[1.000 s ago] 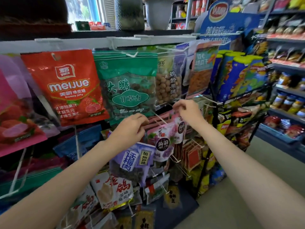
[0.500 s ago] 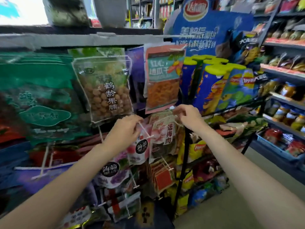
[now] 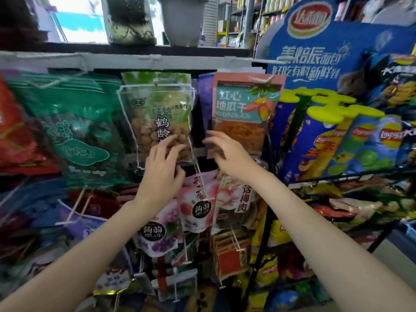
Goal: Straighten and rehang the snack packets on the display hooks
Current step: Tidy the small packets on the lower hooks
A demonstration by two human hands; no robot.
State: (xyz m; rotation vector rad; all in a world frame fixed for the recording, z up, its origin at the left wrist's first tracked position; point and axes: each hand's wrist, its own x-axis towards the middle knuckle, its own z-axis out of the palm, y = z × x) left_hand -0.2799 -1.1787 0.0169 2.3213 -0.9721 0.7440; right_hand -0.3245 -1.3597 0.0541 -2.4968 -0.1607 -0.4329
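On the top row a clear packet of brown nuts (image 3: 157,118) hangs from a white hook, with a pink and teal packet of orange strips (image 3: 243,113) hanging to its right. My left hand (image 3: 164,165) lies with spread fingers against the nut packet's lower edge. The fingers of my right hand (image 3: 227,154) are spread too and touch the lower left corner of the pink and teal packet. Neither hand grips anything. Below the hands hang a pink jelly packet (image 3: 198,206), a purple jelly packet (image 3: 157,237) and a plum packet (image 3: 240,199).
A large green packet (image 3: 78,131) hangs at the left of the nut packet. White hook ends (image 3: 65,221) stick out of the lower rows. A wire rack (image 3: 337,176) with blue crisp tubes (image 3: 324,140) and a blue sign (image 3: 315,55) stands close on the right.
Both hands let go of the small pink packets in the lower row and rose to the two packets on the top row. The view has shifted up and to the right.
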